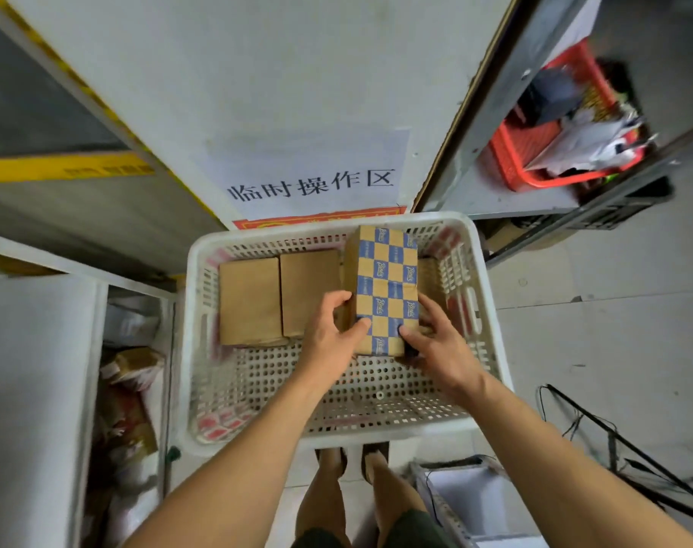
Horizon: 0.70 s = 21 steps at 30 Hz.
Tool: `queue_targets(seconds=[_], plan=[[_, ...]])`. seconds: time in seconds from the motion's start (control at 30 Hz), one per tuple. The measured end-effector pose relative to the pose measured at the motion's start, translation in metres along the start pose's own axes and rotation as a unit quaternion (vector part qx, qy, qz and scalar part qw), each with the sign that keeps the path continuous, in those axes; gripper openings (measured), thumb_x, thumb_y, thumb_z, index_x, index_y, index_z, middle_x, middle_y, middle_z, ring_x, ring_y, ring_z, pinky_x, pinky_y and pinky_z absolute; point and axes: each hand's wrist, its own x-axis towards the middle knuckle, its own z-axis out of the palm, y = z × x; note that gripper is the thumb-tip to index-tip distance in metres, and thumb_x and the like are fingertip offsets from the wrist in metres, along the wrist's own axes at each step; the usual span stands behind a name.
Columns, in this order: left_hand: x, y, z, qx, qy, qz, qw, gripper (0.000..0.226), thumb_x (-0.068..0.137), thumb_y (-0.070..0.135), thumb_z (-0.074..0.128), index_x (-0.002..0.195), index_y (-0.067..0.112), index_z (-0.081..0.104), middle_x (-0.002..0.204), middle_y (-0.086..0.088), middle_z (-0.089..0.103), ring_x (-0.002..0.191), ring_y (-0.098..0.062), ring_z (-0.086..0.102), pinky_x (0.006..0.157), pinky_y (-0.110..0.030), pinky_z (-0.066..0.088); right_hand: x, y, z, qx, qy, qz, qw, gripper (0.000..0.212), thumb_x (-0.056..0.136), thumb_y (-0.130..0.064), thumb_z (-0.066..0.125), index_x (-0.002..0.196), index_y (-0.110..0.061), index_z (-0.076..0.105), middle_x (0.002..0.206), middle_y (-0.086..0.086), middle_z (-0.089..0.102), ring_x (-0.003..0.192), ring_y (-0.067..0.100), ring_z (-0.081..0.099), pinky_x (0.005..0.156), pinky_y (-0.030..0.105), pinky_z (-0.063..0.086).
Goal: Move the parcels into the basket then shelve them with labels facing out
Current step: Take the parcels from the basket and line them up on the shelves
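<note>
Below you sits the white perforated basket (491, 310), and beyond its far rim a paper sign (309, 183) lies on the pale surface, with a red crate (534, 160) of loose packaging on the shelf up to your right. Inside the basket, two plain brown parcels (250, 300) lie flat side by side against the far-left wall, and the checkered parcel (384, 288) stands just right of them, its long axis running away from you toward the far rim. You have it between both hands at its near end: your left hand (329, 330) curls round the left edge with the thumb laid over the top face, and your right hand (439, 342) wraps the right near corner, fingers bent against the side. Both hands are equally close, so either can steer it; the free floor lies toward you, the space to the right is narrow. No shipping label shows on any parcel, so you cannot tell which face carries one. The checkered parcel's underside is hidden, so whether it rests on the basket floor cannot be told.
</note>
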Motion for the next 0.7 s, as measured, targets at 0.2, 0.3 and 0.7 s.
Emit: queue_targets(seconds=[0.2,0.3,0.7], plan=[[-0.045,0.058,-0.047,-0.086,0.008,-0.005,0.996,0.095,0.085,0.042,0.086,0.159,0.044,0.025,0.14,0.018,0.051,0.117,-0.01,0.061,0.098,-0.034,0.051,-0.044,-0.056,0.016,0.042,-0.065,-0.031,0.997,0.058,0.104,-0.01,0.064,0.152,-0.036,0.045,0.136,0.001,0.07,0.119,0.032,0.072,0.099,0.06,0.057],[-0.064,0.066,-0.069,-0.069,0.005,-0.02,0.997,0.109,0.064,0.063,0.087,0.154,0.045,0.028,0.137,0.014,0.065,0.12,-0.013,0.064,0.11,-0.045,0.049,-0.065,-0.076,0.029,-0.027,-0.086,-0.035,0.995,0.058,0.105,-0.017,0.063,0.154,-0.04,0.043,0.141,-0.003,0.066,0.118,0.028,0.071,0.099,0.06,0.058],[-0.126,0.068,-0.081,0.123,0.12,0.102,0.98,0.121,0.076,0.065,0.083,0.161,0.047,-0.001,0.165,0.003,0.03,0.149,-0.023,0.034,0.118,-0.056,0.04,-0.102,-0.108,0.096,-0.028,-0.143,-0.132,0.98,0.055,0.098,-0.03,0.076,0.147,-0.035,0.051,0.143,-0.001,0.064,0.124,0.022,0.069,0.104,0.045,0.058]])
